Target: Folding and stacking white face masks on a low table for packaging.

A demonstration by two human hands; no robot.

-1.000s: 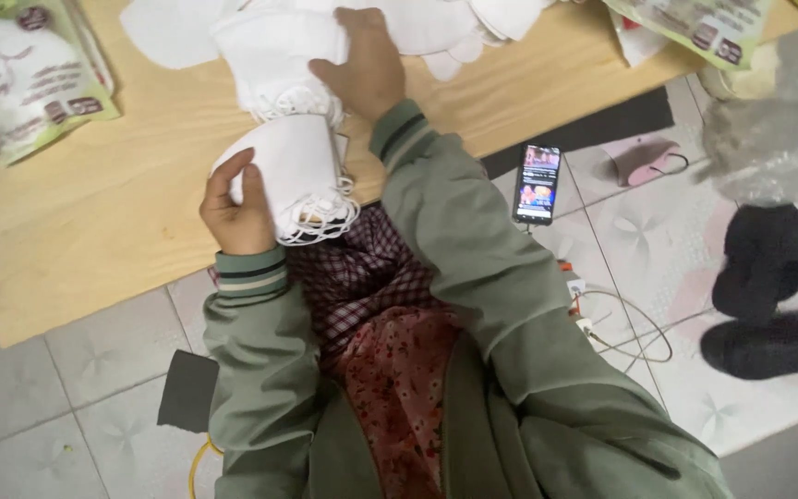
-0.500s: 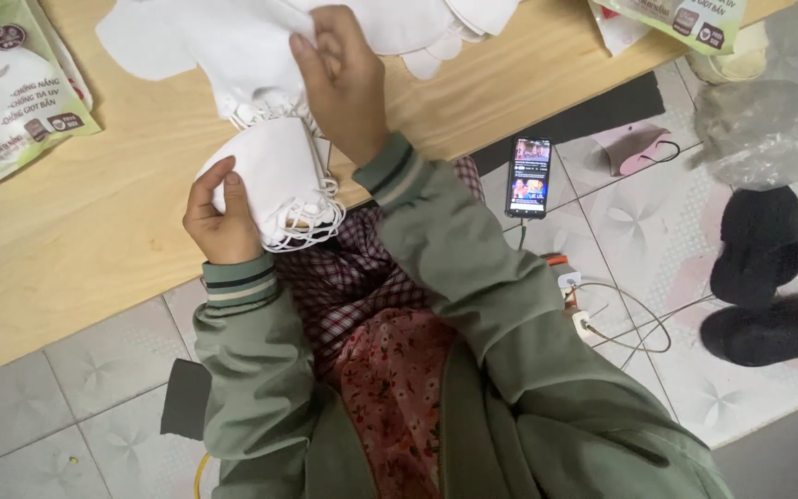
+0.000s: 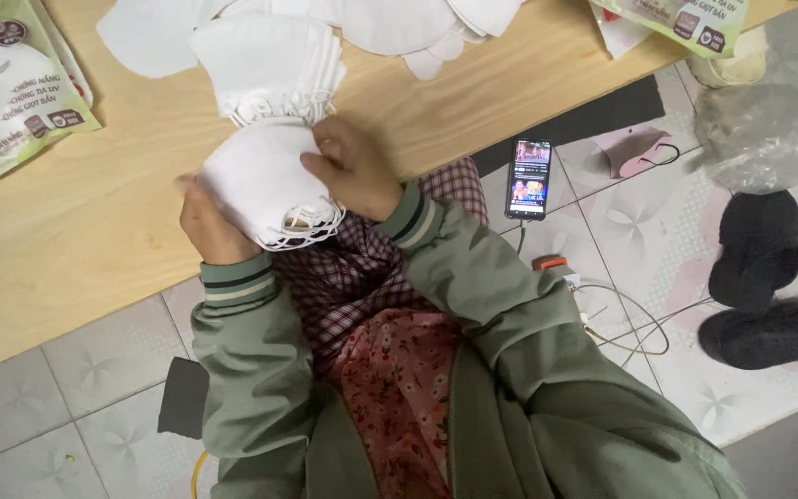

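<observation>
Both hands, left hand (image 3: 207,225) and right hand (image 3: 351,172), clasp a mask stack (image 3: 265,185); second mask pile (image 3: 274,66) just behind, phone (image 3: 529,178) on floor.

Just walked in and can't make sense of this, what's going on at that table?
A person in a green jacket holds a stack of white face masks with both hands: the left hand grips its left side, the right hand presses on top. More masks lie piled on the wooden table, with a green packet at the left. A phone lies lit on the tiled floor.
</observation>
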